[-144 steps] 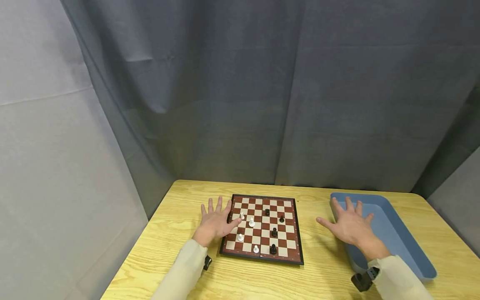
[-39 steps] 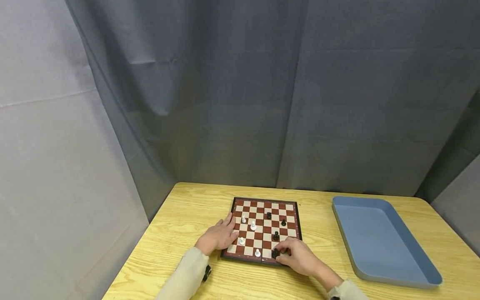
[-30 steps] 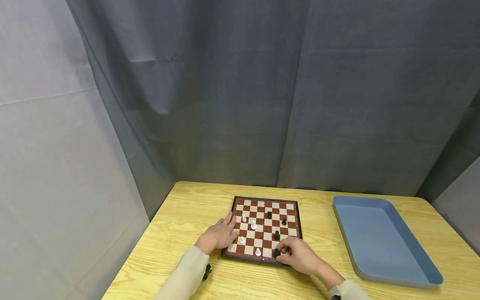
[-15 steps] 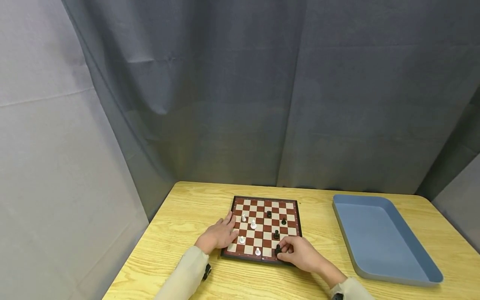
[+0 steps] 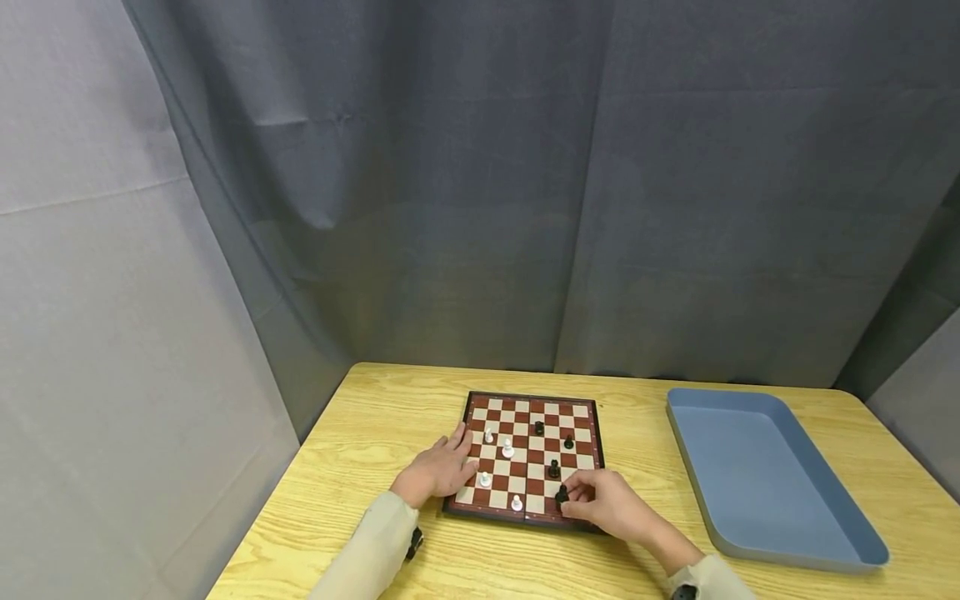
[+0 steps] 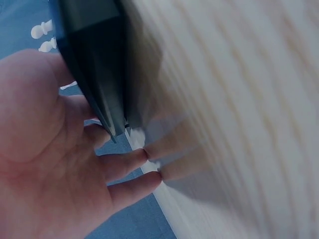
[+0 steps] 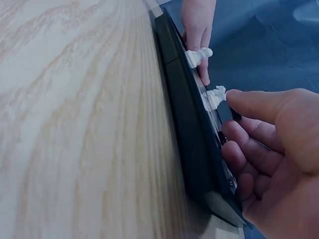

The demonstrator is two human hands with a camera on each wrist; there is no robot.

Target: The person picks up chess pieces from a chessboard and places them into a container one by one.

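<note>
A brown and cream chessboard (image 5: 517,433) in a black frame lies on the table with white and black chess pieces on it. My right hand (image 5: 611,504) pinches a black chess piece (image 5: 562,495) between thumb and fingers, over the near right part of the board; in the right wrist view the fingers hide most of that piece. Just beyond it stands another black piece (image 5: 553,469). My left hand (image 5: 438,473) rests along the board's left edge with fingers straight. In the left wrist view, fingertips (image 6: 152,178) touch the tabletop beside the frame.
More black pieces stand farther back, such as one (image 5: 539,428) near the middle fold. White pieces, among them a white pawn (image 5: 517,503), stand on the left half. To the right sits a shallow blue tray (image 5: 795,546). A grey curtain (image 5: 480,208) hangs behind the table.
Both hands were spread above the board and tray at first; the left came down on the board's edge. My right hand has taken hold of the front black piece and shifted it slightly right.
</note>
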